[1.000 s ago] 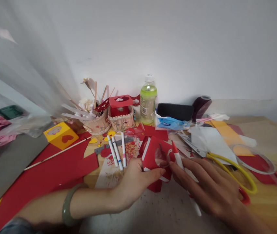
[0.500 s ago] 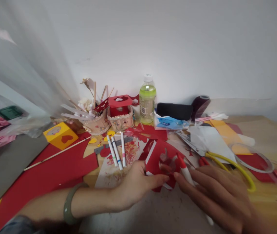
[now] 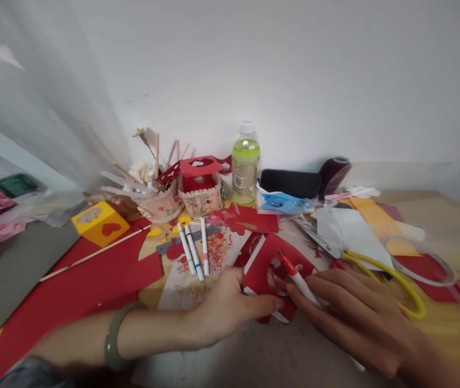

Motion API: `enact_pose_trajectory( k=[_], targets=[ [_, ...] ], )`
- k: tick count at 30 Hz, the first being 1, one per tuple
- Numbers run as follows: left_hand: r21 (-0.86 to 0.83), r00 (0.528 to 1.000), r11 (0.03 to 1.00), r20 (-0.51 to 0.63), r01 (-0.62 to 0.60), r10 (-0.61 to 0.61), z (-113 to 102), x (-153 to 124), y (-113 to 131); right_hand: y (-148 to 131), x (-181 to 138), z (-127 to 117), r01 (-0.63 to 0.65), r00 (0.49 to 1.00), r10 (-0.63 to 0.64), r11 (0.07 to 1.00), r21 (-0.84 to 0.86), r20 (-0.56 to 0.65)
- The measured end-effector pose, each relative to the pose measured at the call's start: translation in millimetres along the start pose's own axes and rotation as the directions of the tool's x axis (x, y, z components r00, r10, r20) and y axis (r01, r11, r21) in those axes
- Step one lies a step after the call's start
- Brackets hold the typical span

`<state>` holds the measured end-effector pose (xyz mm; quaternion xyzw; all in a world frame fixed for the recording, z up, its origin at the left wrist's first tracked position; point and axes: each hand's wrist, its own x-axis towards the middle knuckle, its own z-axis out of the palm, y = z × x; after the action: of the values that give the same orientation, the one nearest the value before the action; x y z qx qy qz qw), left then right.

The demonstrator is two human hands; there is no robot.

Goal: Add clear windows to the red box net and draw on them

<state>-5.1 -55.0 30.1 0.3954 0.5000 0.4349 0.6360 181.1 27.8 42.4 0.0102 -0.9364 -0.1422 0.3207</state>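
Note:
My left hand [image 3: 225, 310], with a green bangle [image 3: 112, 337] on its wrist, pinches the near edge of a red paper box [image 3: 272, 269] that has a cut-out hole in its face. My right hand [image 3: 355, 318] lies close on the right and grips a white marker with a red cap [image 3: 296, 276]. The red tip rests over the box's cut-out. The box sits low on the table, tilted toward me.
Three markers [image 3: 194, 250] lie left of the box beside a grey ruler [image 3: 189, 241]. Yellow-handled scissors [image 3: 379, 269] lie to the right. At the back stand a green bottle [image 3: 245, 164], craft baskets [image 3: 181, 196], a phone [image 3: 290, 183] and tissues [image 3: 280, 203]. A yellow cube [image 3: 100, 222] sits left.
The red box has tipped lower and flatter in my left hand. My right hand has slid left with the marker, bringing its red tip over the cut-out.

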Motion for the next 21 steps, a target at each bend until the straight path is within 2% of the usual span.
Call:
enact_pose_trajectory(
  k=[16,21],
  targets=[
    [-0.039,1.0,0.999,-0.006,0.011,-0.011,2.6,-1.7,6.7,0.8,3.0,-3.0,0.025,0.998,-0.026,0.999,0.032,0.058],
    [-0.104,1.0,0.995,0.007,0.004,-0.003,0.6,-4.7,3.3,-0.2,5.3,-3.3,0.017,0.998,-0.021,0.998,0.057,0.065]
  ],
)
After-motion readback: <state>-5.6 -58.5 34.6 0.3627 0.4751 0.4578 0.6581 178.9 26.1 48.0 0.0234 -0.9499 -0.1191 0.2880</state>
